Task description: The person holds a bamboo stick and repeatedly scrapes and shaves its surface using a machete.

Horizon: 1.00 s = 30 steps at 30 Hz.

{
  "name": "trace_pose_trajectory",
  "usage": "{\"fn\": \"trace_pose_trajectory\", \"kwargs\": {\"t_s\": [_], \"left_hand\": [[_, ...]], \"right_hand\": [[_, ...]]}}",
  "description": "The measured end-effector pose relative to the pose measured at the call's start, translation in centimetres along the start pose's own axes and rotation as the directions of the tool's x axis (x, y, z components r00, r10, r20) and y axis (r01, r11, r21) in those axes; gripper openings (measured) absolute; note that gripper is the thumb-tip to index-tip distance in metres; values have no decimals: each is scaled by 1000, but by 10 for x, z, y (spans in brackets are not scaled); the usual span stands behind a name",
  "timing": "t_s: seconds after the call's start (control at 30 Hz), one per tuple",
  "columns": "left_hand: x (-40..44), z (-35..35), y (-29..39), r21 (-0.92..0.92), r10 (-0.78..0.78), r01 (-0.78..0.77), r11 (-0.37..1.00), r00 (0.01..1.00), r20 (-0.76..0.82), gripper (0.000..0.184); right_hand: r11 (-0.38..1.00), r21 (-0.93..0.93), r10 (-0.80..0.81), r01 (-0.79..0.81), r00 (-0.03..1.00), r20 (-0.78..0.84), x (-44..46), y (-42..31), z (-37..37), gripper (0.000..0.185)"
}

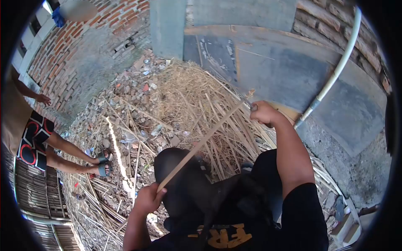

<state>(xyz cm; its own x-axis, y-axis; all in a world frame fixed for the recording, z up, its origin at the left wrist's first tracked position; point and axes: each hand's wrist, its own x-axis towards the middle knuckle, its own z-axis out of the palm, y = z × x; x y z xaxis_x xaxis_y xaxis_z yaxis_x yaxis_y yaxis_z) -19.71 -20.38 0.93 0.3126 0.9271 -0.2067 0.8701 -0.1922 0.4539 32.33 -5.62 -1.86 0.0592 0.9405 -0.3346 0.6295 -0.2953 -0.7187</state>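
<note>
A long, flat bamboo strip (201, 144) slants across my knees, from low left to upper right. My left hand (148, 198) is closed around its lower end, the thumb lying along the top. At the upper end, my right hand (266, 113) is closed on the handle of what looks like a knife (253, 107). Its blade is mostly hidden and meets the strip near the tip. A small pale shaving (251, 93) stands up just beyond that spot. Beneath the strip, split bamboo pieces (224, 136) and a heap of shavings (184, 85) cover the ground.
Another person (21, 121) in patterned shorts and sandals stands at left on rubble (121, 100). Grey panels (276, 62) and a pale pipe (335, 75) line the right side. A brick wall (63, 54) rises at back left, with a bamboo slat structure (37, 192) at lower left.
</note>
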Motion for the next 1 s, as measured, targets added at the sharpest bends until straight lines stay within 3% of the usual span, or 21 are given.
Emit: {"fn": "trace_pose_trajectory", "kwargs": {"t_s": [0.03, 0.1, 0.2, 0.3, 0.4, 0.5, 0.53, 0.63, 0.73, 0.87, 0.97, 1.0], "left_hand": [[0, 0, 0, 10, 1, -1, 1000, 1000, -12, 39], [1, 1, -2, -7, 15, -15, 1000, 1000, -21, 41], [6, -1, -1, -47, 19, -18, 999, 1000, 11, 42], [4, 1, -2, -40, 13, -13, 999, 1000, 14, 42], [4, -1, -5, -38, 54, -55, 998, 998, -23, 42], [6, -5, -4, -102, 10, -3, 995, 998, 65, 42], [6, -5, -3, -132, 8, 2, 991, 997, 73, 44], [9, -4, -8, -171, -6, 22, 985, 996, 92, 46], [11, -4, -17, -233, -11, 43, 972, 990, 137, 48], [13, -4, -17, -246, 6, 32, 969, 989, 150, 49], [12, -10, -18, -252, -20, 66, 966, 983, 184, 50], [14, -12, -19, -260, -31, 82, 962, 980, 194, 51]], "right_hand": [[994, 93, 60, -55, 997, -52, -1, 4, -2, 38], [965, -177, -216, 192, 968, -126, -8, -1, 9, 38], [879, -406, -179, 249, 962, 204, -28, -35, 23, 54], [994, -90, -57, 58, 998, 15, -6, 10, -2, 52], [983, 151, 137, -107, 969, -207, -7, 24, -21, 49], [989, -117, -121, 87, 938, -324, -12, 21, -26, 49], [986, -139, -133, 90, 930, -343, -16, 20, -27, 47], [999, -38, -16, 7, 971, -240, -41, -9, -37, 46], [979, -174, -146, 108, 964, -222, -47, -12, -25, 45], [964, -188, -187, 189, 982, 29, -34, -3, -15, 38], [993, 86, 96, -86, 988, -123, -4, 29, -29, 35], [996, 89, 14, -2, 990, -137, -3, 30, -29, 32]]}}
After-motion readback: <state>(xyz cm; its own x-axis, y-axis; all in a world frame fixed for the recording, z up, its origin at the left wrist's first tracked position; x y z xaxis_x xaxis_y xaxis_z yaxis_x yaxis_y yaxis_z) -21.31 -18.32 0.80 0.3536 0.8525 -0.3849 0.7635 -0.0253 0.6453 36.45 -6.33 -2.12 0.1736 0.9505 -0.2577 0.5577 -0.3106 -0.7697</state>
